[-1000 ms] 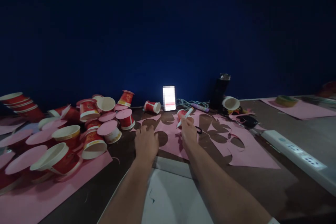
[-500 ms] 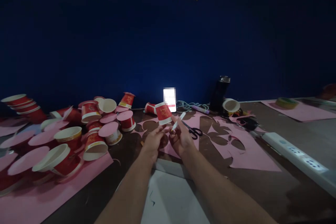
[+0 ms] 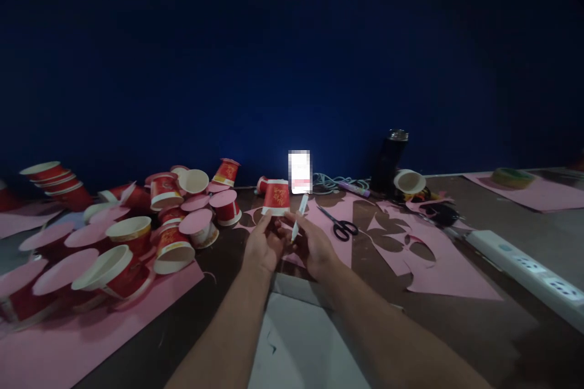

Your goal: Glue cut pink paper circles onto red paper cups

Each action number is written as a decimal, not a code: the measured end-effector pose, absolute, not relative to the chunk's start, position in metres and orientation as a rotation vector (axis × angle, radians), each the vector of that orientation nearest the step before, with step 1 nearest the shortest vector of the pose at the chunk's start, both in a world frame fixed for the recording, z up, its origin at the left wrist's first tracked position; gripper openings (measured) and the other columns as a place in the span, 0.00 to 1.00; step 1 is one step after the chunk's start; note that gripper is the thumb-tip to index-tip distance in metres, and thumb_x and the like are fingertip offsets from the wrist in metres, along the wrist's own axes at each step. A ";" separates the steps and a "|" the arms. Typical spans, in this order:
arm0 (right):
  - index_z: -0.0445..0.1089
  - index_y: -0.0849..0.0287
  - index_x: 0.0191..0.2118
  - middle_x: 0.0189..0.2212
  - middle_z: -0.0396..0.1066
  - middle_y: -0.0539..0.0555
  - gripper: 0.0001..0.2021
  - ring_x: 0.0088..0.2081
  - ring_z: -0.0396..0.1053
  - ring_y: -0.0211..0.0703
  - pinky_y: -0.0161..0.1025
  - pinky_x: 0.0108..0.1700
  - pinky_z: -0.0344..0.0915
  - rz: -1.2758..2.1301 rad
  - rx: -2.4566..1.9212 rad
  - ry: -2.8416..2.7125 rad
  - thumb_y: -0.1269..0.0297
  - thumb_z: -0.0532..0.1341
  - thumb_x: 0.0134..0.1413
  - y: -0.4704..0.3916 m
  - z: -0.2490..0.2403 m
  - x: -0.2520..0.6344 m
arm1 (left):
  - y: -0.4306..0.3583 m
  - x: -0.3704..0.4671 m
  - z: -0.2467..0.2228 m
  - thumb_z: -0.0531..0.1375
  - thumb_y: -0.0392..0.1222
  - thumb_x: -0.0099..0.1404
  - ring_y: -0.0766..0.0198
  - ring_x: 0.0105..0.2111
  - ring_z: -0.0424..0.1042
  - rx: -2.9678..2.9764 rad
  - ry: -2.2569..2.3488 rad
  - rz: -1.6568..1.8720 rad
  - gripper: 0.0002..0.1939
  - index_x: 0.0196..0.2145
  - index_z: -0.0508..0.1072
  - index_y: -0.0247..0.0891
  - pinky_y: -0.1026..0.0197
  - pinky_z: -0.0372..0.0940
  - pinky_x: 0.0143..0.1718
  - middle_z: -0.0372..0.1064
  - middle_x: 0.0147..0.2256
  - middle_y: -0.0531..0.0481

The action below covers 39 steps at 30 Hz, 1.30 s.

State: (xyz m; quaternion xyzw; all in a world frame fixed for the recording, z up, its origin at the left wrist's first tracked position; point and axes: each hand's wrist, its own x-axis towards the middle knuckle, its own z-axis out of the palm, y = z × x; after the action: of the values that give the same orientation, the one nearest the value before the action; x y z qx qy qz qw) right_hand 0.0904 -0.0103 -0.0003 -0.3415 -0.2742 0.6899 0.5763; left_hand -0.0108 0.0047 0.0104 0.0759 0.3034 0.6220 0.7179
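Upside down in front of me, a red paper cup with gold print is pinched at its white rim by my left hand. My right hand is closed around a white marker pen, which stands slanted just right of the cup. The right fingers are close under the cup's rim; whether they touch it I cannot tell. Behind the hands lies cut pink paper with round holes, and black-handled scissors rest on it to the right. A lit phone stands upright behind the cup.
Many red paper cups, several with pink paper discs, crowd the left side. Stacked cups lean at far left. On the right are a dark flask, a tipped cup, a white power strip and tape.
The cup has gone from tilted to nearly straight, and the pen has swung to a steeper angle beside it. The whole view has shifted slightly, with things appearing further right.
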 end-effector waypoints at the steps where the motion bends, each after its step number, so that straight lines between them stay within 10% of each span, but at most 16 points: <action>1: 0.75 0.59 0.39 0.25 0.71 0.51 0.16 0.22 0.65 0.33 0.29 0.20 0.59 1.544 -0.856 -0.696 0.53 0.64 0.49 -0.012 0.001 0.090 | 0.006 -0.012 0.011 0.57 0.36 0.63 0.71 0.17 0.63 0.161 0.664 1.423 0.06 0.27 0.67 0.34 0.67 0.63 0.19 0.62 0.20 0.54; 7: 0.77 0.60 0.32 0.16 0.58 0.44 0.14 0.21 0.55 0.31 0.30 0.24 0.57 0.907 -0.972 -0.941 0.53 0.64 0.49 -0.017 0.019 0.097 | 0.010 -0.010 0.009 0.59 0.28 0.59 0.75 0.20 0.64 0.211 0.659 1.568 0.05 0.31 0.68 0.34 0.73 0.61 0.20 0.64 0.23 0.56; 16: 0.74 0.55 0.46 0.33 0.74 0.53 0.15 0.29 0.67 0.38 0.38 0.34 0.67 0.597 -0.927 -1.209 0.56 0.60 0.55 -0.016 0.007 0.101 | 0.002 -0.003 0.010 0.58 0.26 0.59 0.75 0.20 0.64 0.319 0.640 1.506 0.05 0.30 0.69 0.33 0.73 0.62 0.22 0.64 0.22 0.55; 39: 0.73 0.54 0.45 0.37 0.74 0.53 0.11 0.38 0.71 0.43 0.43 0.48 0.66 0.496 -0.876 -1.301 0.60 0.58 0.58 -0.019 0.011 0.102 | -0.001 0.015 -0.001 0.65 0.33 0.50 0.70 0.29 0.69 0.759 0.770 1.515 0.10 0.33 0.76 0.36 0.69 0.61 0.33 0.73 0.30 0.51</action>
State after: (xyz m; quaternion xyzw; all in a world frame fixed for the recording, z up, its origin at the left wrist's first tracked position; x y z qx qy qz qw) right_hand 0.1023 -0.0191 0.0111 -0.3901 -0.5794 0.2208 0.6807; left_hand 0.0147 -0.0015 -0.0012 0.3271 0.3317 0.6529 0.5973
